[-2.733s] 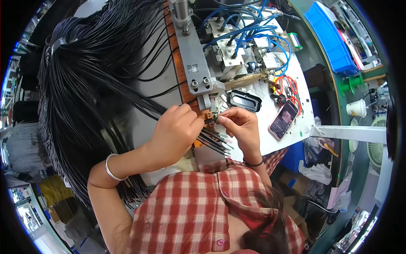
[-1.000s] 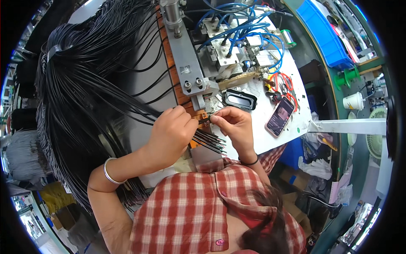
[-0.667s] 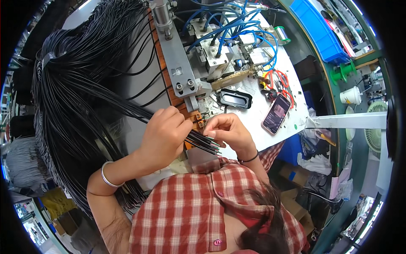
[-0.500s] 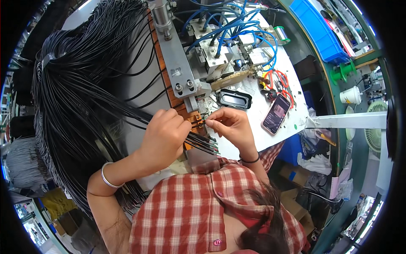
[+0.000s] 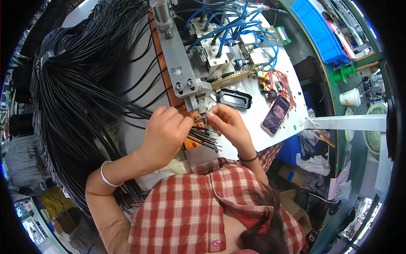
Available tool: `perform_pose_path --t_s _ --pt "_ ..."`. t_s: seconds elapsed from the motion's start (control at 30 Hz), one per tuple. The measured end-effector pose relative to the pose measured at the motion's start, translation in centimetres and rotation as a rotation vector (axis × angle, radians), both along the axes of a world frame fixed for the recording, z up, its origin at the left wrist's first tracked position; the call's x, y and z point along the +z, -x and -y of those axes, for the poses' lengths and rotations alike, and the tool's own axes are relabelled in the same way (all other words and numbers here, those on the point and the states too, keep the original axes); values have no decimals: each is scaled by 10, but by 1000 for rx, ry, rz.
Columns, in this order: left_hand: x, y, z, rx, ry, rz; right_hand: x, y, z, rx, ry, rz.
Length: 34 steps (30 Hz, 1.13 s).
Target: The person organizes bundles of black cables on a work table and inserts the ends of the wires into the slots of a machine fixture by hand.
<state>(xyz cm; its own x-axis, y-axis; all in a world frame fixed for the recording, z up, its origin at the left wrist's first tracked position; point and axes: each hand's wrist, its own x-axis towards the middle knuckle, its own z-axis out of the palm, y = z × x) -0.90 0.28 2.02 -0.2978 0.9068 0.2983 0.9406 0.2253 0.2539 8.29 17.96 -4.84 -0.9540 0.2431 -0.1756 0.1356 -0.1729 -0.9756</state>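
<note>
My left hand (image 5: 167, 133) is closed around a bunch of thin black cables (image 5: 203, 139), whose stripped ends with green and red wires fan out to its right. My right hand (image 5: 230, 125) has thumb and forefinger pinched at the tip of one cable just above that bunch, beside the end of the orange strip (image 5: 192, 144). The exact spot between its fingertips is too small to make out. From my left hand the cables run back to a large hanging bundle of black cables (image 5: 63, 93).
A metal clamp bar (image 5: 173, 59) and a machine with blue air hoses (image 5: 224, 31) stand beyond my hands. To the right lie a black oval-rimmed part (image 5: 235, 99), a phone (image 5: 277, 114) and red-handled pliers (image 5: 288, 91). A blue bin (image 5: 319, 31) sits at far right.
My right hand has shifted slightly up and left. The cable ends now spread wider, with more of their coloured wires showing. My left hand has stayed nearly in place.
</note>
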Motion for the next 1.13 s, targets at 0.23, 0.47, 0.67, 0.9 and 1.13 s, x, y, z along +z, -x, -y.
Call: perform_pose_path --t_s 0.23,0.47,0.67,0.9,1.13 --pt "-3 -2 1 18 97 76 -3 8 -14 286 210 155" --pt "-6 0 2 -6 113 34 -9 3 1 52 -76 42" --pt "-9 1 3 -19 71 -14 5 -4 11 -50 -343 -106" --pt "-5 1 4 11 93 -11 -3 -3 4 -24 -190 76" --pt "0 0 3 3 -17 11 8 -10 3 0 48 -109"
